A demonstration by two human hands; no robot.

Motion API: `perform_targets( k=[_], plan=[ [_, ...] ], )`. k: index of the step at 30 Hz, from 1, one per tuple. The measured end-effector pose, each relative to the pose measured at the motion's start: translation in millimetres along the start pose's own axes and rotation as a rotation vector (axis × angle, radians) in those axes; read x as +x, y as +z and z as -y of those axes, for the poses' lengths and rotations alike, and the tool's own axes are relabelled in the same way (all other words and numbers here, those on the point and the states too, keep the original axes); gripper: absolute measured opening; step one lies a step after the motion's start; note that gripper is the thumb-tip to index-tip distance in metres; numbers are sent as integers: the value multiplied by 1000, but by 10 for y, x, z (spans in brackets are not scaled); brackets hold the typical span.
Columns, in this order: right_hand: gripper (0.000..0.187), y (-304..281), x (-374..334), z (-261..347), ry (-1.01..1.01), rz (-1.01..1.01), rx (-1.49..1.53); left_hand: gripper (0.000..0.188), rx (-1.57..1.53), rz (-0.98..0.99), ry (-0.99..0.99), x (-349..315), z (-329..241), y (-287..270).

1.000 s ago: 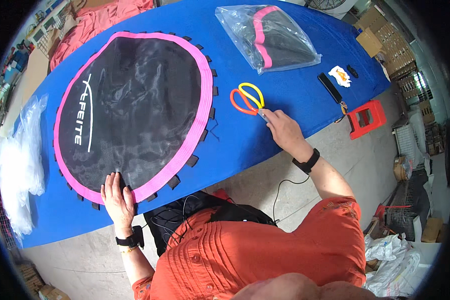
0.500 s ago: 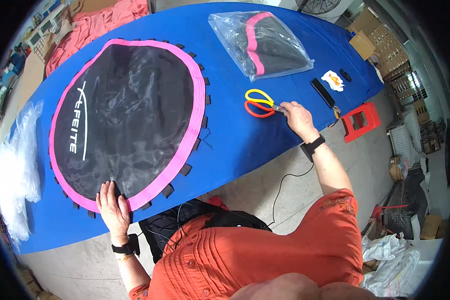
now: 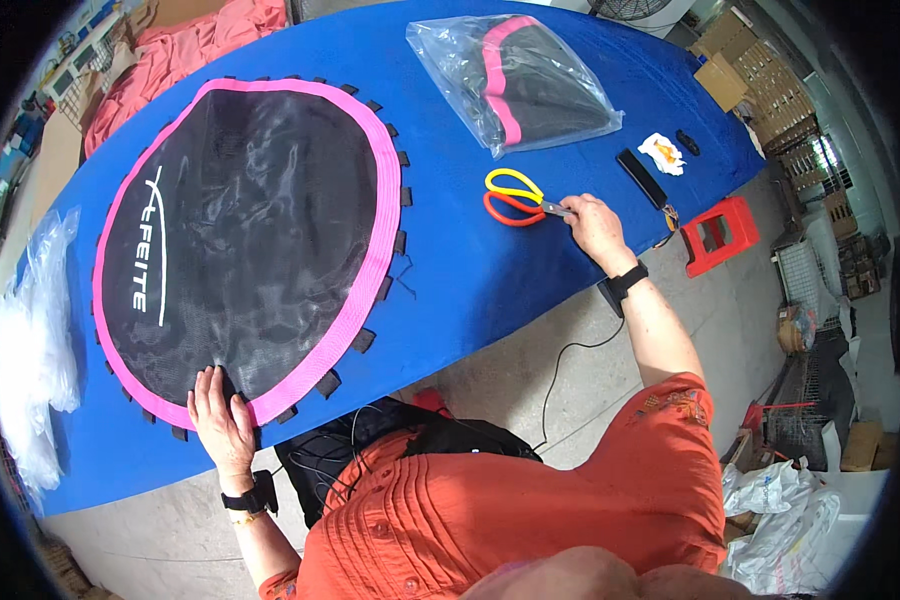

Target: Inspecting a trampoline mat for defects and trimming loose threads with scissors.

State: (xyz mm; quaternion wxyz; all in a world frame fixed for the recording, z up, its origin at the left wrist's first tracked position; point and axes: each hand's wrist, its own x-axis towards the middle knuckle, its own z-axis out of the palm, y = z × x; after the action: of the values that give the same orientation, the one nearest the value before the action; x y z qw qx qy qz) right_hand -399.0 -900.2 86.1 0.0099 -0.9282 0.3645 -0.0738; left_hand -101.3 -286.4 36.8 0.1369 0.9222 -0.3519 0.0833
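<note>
The right hand (image 3: pixel 595 225) has travelled across the blue table (image 3: pixel 470 280) over the last second and now lands on the scissors with yellow and orange loop handles (image 3: pixel 515 197), fingers curled around the blade end. It looks like a light pinch on the metal, though how firmly it grips I cannot tell. So the scissors are just being taken up.

They lie flat near the table's front edge, just below the clear plastic bag holding a folded black-and-pink mat (image 3: pixel 518 80). Their long axis runs roughly left to right, handles left, blades toward the hand.

The left hand (image 3: pixel 220 415) has stayed pressed flat, fingers spread, on the near rim of the round black mesh mat with pink border (image 3: pixel 245 235).
</note>
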Motion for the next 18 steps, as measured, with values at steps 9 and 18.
perform_targets(
  k=[9,18],
  plan=[
    [22,11,-11,30,27,25,-7,54,16,6,0,-8,11,12],
    [36,-7,71,-498,159,65,351,53,2,5,30,46,-7,75]
  ],
)
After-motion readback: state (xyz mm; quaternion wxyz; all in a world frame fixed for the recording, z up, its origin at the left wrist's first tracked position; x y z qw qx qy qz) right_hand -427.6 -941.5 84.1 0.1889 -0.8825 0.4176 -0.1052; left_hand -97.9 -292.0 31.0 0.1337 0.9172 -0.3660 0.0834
